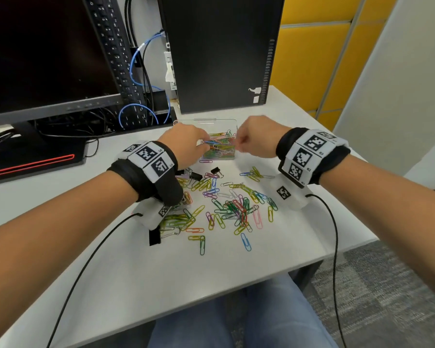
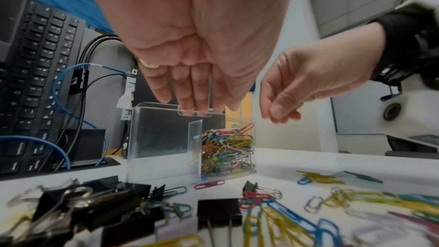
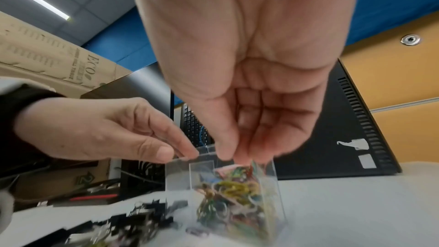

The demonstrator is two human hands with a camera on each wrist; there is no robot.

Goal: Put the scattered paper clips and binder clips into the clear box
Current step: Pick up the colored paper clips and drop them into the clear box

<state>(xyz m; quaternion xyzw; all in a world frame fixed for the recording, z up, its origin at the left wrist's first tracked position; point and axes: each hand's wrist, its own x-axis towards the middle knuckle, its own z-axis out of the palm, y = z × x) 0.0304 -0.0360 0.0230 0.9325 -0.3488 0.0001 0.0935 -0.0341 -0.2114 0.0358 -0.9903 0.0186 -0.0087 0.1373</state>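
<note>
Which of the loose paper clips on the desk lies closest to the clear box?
The pink paper clip lying alone just in front of the clear box; every other loose clip sits farther back in the scattered pile.

Left hand (image 2: 190,59): fingers extended down, tips at the clear box (image 2: 166,138) rim.
Right hand (image 2: 308,85): loosely curled, held beside it.
Binder clips (image 2: 95,206): scattered below the left hand.

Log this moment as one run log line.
left hand: over clear box, open | right hand: over box, grip unclear | paper clips: one compartment part filled | binder clips: on desk
</note>
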